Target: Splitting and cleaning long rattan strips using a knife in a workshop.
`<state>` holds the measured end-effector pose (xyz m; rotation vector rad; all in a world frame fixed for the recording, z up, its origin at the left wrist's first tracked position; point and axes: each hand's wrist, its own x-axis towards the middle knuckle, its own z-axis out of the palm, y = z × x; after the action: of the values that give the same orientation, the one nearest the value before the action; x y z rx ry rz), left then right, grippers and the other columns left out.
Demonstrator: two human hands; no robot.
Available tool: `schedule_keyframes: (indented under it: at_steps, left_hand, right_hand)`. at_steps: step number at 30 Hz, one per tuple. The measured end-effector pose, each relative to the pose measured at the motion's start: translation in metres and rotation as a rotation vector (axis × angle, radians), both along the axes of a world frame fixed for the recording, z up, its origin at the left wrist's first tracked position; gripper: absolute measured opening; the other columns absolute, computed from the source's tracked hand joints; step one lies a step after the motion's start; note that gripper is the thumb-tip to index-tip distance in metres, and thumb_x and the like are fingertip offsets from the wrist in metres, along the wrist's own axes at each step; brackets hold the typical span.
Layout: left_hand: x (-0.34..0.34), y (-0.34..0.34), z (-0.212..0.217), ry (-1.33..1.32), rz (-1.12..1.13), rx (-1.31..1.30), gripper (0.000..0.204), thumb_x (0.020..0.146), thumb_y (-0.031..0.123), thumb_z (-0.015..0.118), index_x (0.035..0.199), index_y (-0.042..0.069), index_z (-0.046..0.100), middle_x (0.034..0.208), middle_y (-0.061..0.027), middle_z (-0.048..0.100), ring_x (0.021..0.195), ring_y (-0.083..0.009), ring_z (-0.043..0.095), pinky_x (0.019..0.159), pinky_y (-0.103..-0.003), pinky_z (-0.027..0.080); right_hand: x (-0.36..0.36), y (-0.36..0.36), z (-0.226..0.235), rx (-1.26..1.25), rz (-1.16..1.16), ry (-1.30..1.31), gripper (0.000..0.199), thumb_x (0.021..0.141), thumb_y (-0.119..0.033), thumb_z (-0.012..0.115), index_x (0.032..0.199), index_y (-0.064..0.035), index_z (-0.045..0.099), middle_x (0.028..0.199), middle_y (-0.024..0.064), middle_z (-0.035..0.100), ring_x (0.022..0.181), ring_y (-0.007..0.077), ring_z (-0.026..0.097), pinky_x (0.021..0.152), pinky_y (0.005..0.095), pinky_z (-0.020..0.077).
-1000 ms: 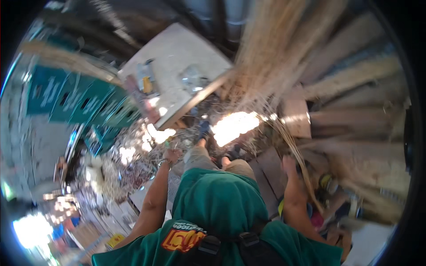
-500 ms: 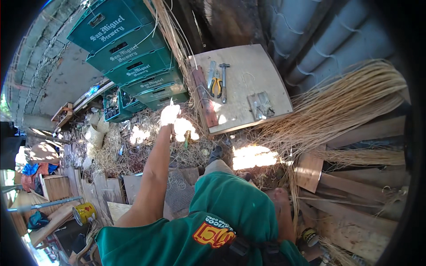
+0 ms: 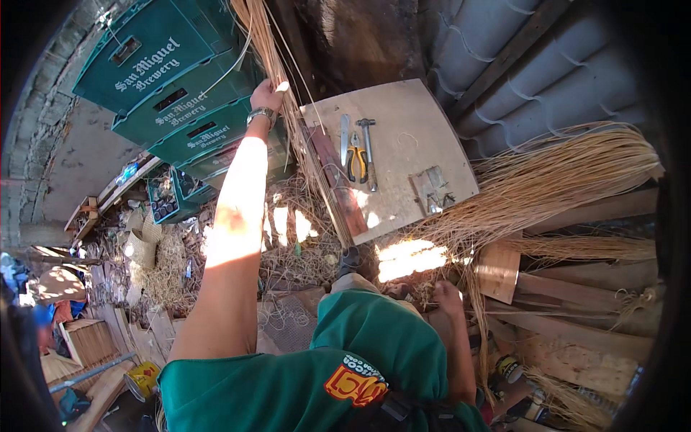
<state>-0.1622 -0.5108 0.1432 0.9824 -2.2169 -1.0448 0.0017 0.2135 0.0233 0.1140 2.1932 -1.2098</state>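
Farther forward than before, the left hand (image 3: 266, 98) touched a bundle of tan strips (image 3: 263, 41) beside the table's (image 3: 392, 183) left edge, its finger closure impossible to tell. Below the near edge hung the right hand (image 3: 448, 297), fingers too indistinct to read.

makeshift workshop, handcraft type

site reads as a rough workshop. evidence: hammer (image 3: 368, 153) and pliers (image 3: 352, 161) on a wooden board (image 3: 403, 104); a broad bundle of pale strips (image 3: 576, 176); a slim strip bundle (image 3: 268, 49) beside stacked green crates (image 3: 205, 108); tangled scraps (image 3: 299, 265) underfoot; rough planks (image 3: 576, 306).
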Motion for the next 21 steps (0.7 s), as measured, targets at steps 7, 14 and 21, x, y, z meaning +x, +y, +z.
schedule_keyframes:
  at_steps: [7, 14, 21]
  left_hand:
    - [0.078, 0.061, 0.036, -0.185, -0.270, 0.050, 0.042, 0.077, 0.043, 0.067, 0.096, 0.006, 0.069, 0.078, -0.0133, 0.068, 0.075, -0.0222, 0.065, 0.072, -0.034, 0.049]
    - [0.174, 0.098, 0.056, -0.055, -0.456, 0.760, 0.025, 0.088, 0.027, 0.062, 0.092, 0.003, 0.067, 0.059, 0.0025, 0.053, 0.048, -0.0048, 0.040, 0.044, -0.021, 0.030]
    - [0.229, 0.160, 0.080, 0.099, -0.522, 0.752, 0.020, 0.087, 0.023, 0.064, 0.076, 0.009, 0.056, 0.059, 0.0051, 0.047, 0.049, -0.0037, 0.039, 0.042, -0.020, 0.030]
  right_hand:
    - [-0.029, -0.108, 0.039, 0.011, 0.395, 0.085, 0.034, 0.095, -0.032, 0.050, 0.100, 0.0002, 0.059, 0.080, 0.0043, 0.060, 0.072, 0.0114, 0.055, 0.066, 0.0262, 0.0460]
    - [-0.077, -0.269, 0.120, -0.267, 0.601, 0.090, 0.033, 0.092, -0.032, 0.055, 0.103, -0.0017, 0.061, 0.085, 0.0077, 0.064, 0.077, 0.0130, 0.058, 0.070, 0.0299, 0.0469]
    - [-0.044, -0.344, 0.175, -0.506, 0.530, 0.233, 0.031, 0.089, -0.021, 0.061, 0.113, -0.0016, 0.059, 0.095, 0.0071, 0.064, 0.088, 0.0118, 0.060, 0.079, 0.0259, 0.0474]
